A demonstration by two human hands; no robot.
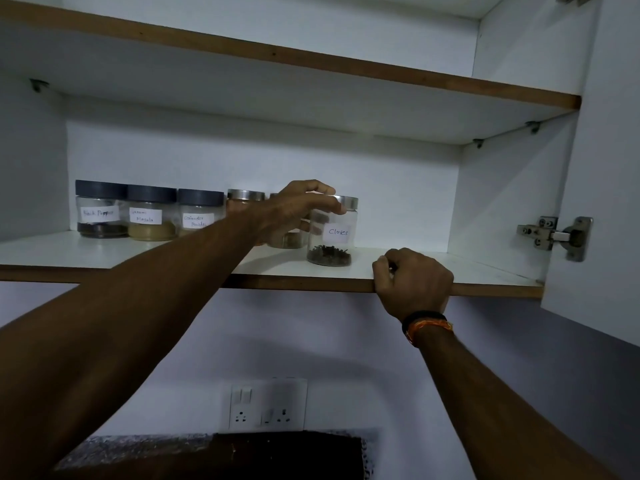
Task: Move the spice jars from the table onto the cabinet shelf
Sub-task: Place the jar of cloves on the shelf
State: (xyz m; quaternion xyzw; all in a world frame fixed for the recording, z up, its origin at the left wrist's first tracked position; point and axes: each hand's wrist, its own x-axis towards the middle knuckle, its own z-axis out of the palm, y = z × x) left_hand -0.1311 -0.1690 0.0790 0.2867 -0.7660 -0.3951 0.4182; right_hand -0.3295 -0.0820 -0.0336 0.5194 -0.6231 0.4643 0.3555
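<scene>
Overhead, shelf [398, 268]: carried six spice jars in a row.
Cloves jar [331, 233]: stood rightmost, nearest the front edge.
Left hand [298, 211]: fingers curled around the cloves jar's lid and upper side, holding it.
Right hand [414, 282]: closed in a fist over the shelf's front edge, right of the jar.
Far-left jars [100, 209]: dark-lidded, labelled.

Six labelled spice jars [331, 230] upright on shelf [398, 268], perhaps touching

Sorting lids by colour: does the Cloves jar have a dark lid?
No, the Cloves jar wears a silver metal lid, unlike the dark-lidded Black Pepper jar.
</scene>
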